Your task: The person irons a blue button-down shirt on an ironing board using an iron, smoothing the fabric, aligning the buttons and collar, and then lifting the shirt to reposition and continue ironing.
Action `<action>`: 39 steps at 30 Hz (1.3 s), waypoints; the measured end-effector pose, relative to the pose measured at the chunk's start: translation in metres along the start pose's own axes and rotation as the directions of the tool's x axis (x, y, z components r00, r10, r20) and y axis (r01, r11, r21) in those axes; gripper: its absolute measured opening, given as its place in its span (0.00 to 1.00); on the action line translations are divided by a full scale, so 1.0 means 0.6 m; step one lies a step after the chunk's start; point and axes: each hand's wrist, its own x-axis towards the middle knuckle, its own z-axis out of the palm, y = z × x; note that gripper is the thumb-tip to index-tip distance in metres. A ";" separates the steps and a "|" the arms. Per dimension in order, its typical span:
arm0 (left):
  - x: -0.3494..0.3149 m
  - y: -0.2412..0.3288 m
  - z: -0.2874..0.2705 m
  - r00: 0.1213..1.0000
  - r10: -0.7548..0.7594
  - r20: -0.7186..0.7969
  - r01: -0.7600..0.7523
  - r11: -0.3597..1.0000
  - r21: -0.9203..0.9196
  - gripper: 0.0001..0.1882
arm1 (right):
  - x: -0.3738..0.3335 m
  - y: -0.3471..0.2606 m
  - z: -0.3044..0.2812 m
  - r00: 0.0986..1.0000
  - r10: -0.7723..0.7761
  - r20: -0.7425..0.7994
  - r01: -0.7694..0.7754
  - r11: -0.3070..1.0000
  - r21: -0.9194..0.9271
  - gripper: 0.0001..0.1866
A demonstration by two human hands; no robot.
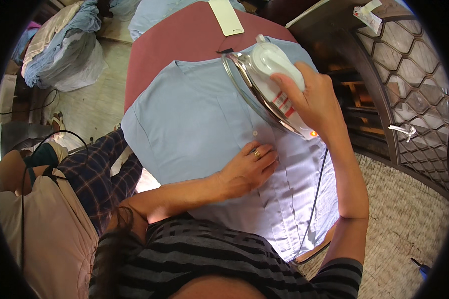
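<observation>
Right hand [315,98] clamped on white-and-chrome iron [272,89]; left hand [251,168] curled upon pale-blue cloth shirt [184,132], chest [199,109] seemingly pressed, lower front [284,209] creased.

The left forearm [184,197] is lying slantwise across the front of the body, the left hand [249,169] resting back upward with its fingers [269,155] curling inward. Farther forward, the right hand [314,99] is gripping, its thumb [287,85] pointing leftward, while the right forearm [351,174] is extending from a slightly bent elbow.

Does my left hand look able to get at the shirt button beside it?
Probably yes: your left hand lies on the blue shirt just short of the button, nothing visible between; the clothes iron is beyond it.
</observation>
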 end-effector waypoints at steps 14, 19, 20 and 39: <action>0.002 -0.005 -0.005 0.992 0.099 -0.073 -0.102 0.994 -0.034 0.11 | -0.006 -0.013 0.001 0.975 -0.209 0.071 0.212 0.976 -0.044 0.25; -0.001 -0.005 -0.008 0.990 0.104 -0.090 -0.113 0.988 -0.107 0.12 | -0.052 -0.011 0.003 1.000 -0.002 0.007 0.001 0.996 0.088 0.23; -0.001 -0.004 -0.006 0.991 0.104 -0.083 -0.112 0.988 -0.107 0.13 | -0.050 -0.015 0.002 1.000 0.017 0.003 -0.017 0.997 0.078 0.23; -0.029 -0.023 -0.046 0.987 -0.042 -0.155 0.025 0.993 -0.113 0.12 | -0.093 -0.007 0.009 0.993 0.074 -0.096 -0.080 0.995 -0.054 0.23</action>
